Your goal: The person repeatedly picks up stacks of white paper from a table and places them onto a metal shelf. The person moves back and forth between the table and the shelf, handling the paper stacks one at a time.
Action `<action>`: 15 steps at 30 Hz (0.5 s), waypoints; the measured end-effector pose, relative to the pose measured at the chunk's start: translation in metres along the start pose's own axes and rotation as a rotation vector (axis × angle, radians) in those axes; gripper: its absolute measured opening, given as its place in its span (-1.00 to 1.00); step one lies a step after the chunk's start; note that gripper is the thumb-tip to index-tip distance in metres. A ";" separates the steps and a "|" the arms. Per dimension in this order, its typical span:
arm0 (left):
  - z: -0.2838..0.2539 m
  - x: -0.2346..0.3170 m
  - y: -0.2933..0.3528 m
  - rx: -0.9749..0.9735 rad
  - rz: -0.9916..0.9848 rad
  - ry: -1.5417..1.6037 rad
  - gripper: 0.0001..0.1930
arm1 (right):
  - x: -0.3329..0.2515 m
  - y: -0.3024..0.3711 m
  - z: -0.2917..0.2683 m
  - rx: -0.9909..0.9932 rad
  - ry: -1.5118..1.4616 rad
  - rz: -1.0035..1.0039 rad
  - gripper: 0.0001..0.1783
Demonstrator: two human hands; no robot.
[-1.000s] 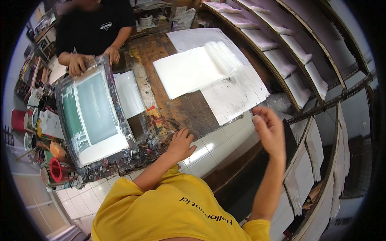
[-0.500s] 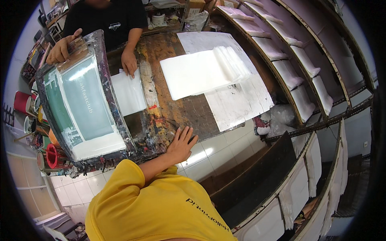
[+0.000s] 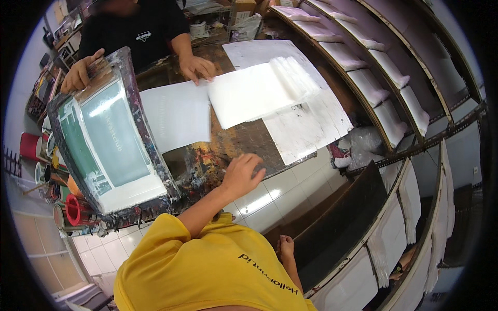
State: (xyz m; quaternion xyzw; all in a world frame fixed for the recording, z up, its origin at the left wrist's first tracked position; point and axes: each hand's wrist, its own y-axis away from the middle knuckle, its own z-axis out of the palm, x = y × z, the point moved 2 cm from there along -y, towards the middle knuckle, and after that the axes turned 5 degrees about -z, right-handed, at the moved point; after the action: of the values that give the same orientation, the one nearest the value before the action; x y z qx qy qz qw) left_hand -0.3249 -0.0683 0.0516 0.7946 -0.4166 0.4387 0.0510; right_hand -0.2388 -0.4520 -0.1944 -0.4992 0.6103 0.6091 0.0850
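My left hand is at the near edge of the paint-stained wooden table, fingers bent and thumb apart, with nothing visible in it. Low by my side, my right hand is curled into a loose fist over the dark space beside the table. Across from me, a person's hand grips the tilted silk-screen frame, which has a green and pale mesh. Their other hand is at the far corner of a white sheet with faint marks. That sheet's right edge meets a stack of white sheets.
Right of the table stand racks holding white sheets. Nearer me is another rack with sheets hanging over its edges. Paint tins, one a red tub, are at the left. Larger white paper lies beneath the stack.
The co-worker's hand and the white sheet have slid right, out from beside the screen. My left hand has lifted and bent its fingers. My right hand has come into view.
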 end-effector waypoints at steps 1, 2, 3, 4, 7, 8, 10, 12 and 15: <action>-0.006 0.006 -0.009 0.111 0.078 -0.022 -0.75 | 0.004 0.000 0.003 -0.003 -0.003 -0.004 -0.79; -0.009 0.007 -0.017 0.152 0.068 -0.060 -0.77 | 0.008 0.001 0.006 -0.005 -0.006 -0.008 -0.78; -0.012 0.007 -0.027 0.194 0.060 -0.099 -0.78 | 0.012 0.003 0.009 -0.006 -0.011 -0.013 -0.77; -0.013 0.006 -0.036 0.235 0.054 -0.137 -0.79 | 0.016 0.006 0.010 -0.002 0.000 0.012 -0.77; 0.002 -0.031 -0.066 0.179 -0.067 -0.305 -0.69 | 0.025 0.017 0.014 0.004 0.029 0.076 -0.76; 0.009 -0.044 -0.075 0.139 -0.123 -0.368 -0.66 | 0.032 0.021 0.014 0.011 0.033 0.096 -0.76; 0.025 -0.075 -0.087 0.025 -0.258 -0.419 -0.56 | 0.041 0.028 0.013 0.027 0.020 0.127 -0.76; 0.036 -0.085 -0.093 -0.098 -0.347 -0.471 -0.50 | 0.045 0.038 0.014 0.062 -0.034 0.154 -0.77; 0.060 -0.094 -0.103 -0.252 -0.397 -0.504 -0.51 | 0.045 0.053 0.020 0.123 -0.070 0.164 -0.78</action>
State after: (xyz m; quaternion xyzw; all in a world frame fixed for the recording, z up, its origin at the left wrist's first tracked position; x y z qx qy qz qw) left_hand -0.2385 0.0297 -0.0251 0.9310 -0.3044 0.1552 0.1284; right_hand -0.3085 -0.4711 -0.1967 -0.4198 0.6821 0.5924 0.0867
